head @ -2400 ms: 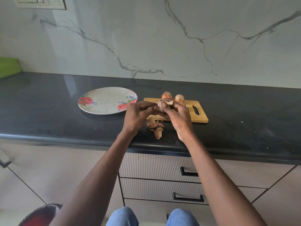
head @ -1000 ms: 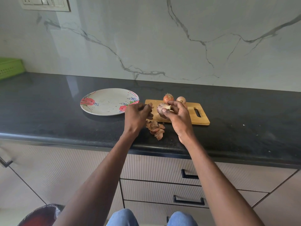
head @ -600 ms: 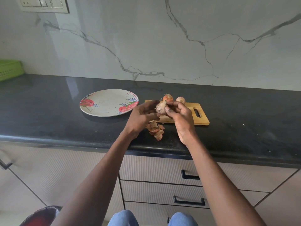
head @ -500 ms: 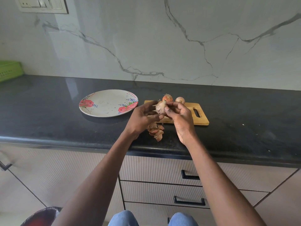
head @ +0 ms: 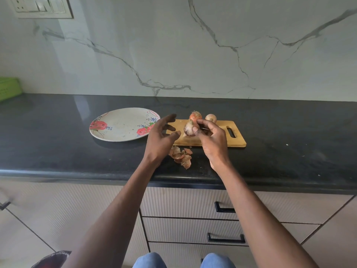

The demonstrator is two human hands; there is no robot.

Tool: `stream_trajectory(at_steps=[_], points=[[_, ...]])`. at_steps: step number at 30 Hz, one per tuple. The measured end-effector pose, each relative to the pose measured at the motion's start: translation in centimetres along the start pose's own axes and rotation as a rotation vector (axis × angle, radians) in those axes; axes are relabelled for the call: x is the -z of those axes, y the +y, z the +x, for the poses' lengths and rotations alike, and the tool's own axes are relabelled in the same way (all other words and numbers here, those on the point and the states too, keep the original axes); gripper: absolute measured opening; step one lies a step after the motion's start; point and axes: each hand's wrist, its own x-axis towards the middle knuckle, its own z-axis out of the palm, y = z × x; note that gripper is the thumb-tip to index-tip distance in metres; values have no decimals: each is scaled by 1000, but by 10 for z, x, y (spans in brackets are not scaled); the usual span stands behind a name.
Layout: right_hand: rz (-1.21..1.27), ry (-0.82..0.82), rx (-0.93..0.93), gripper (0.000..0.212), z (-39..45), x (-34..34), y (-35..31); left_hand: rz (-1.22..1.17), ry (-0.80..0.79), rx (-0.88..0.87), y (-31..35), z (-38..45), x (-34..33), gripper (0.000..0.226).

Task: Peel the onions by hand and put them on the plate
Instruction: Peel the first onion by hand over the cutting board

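Since half a second ago the left hand [head: 161, 141] has been drawn off the onion, its fingers now loosely spread and holding nothing, just left of the bulb. One black countertop [head: 58, 151] carries everything. One flowered plate [head: 119, 123] is set left of centre, with no onion on it. One wooden cutting board [head: 236, 140] lies just right of it. The right hand [head: 212, 141] is clasped around one half-peeled onion [head: 189, 129], held above the board's left end. Two unpeeled onions [head: 195, 116] [head: 211, 118] are seen at the board's far edge. One small heap of peels [head: 181, 155] lies by the counter's near edge.
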Motion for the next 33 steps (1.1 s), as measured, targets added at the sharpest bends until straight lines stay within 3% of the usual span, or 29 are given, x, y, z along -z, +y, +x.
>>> stream_trajectory(at_steps=[5, 7, 9, 11, 13, 16, 19, 21, 26, 33], points=[[-35, -31, -16, 37, 1, -2, 4, -43, -145, 41, 0, 0, -1, 43], [-35, -39, 16, 35, 1, -2, 4, -116, -187, 93, 0, 0, -3, 51], [-18, -45, 51, 28, 0, -2, 5, -144, -208, 103, 1, 1, -4, 44], [-55, -50, 71, 35, -2, -3, 4, -153, -218, 96, 3, 2, -2, 35], [-96, -45, 56, 42, -2, -4, 4, -172, -211, 107, 3, 2, 0, 39], [-97, -24, 67, 24, -1, -3, 2, -201, -179, 143, 2, 3, -1, 50], [-131, -6, 159, 8, -2, -1, 0, -181, -195, 154, 2, 3, -1, 27], [-150, 6, 188, 6, -3, -2, -1, -161, -233, 144, 4, 3, -1, 25], [-185, 20, 264, 8, -3, -2, -2, -187, -215, 135, 0, 4, -1, 45], [-234, 80, 335, 15, -4, -3, -5, -203, -264, 134, 3, 2, -1, 37]])
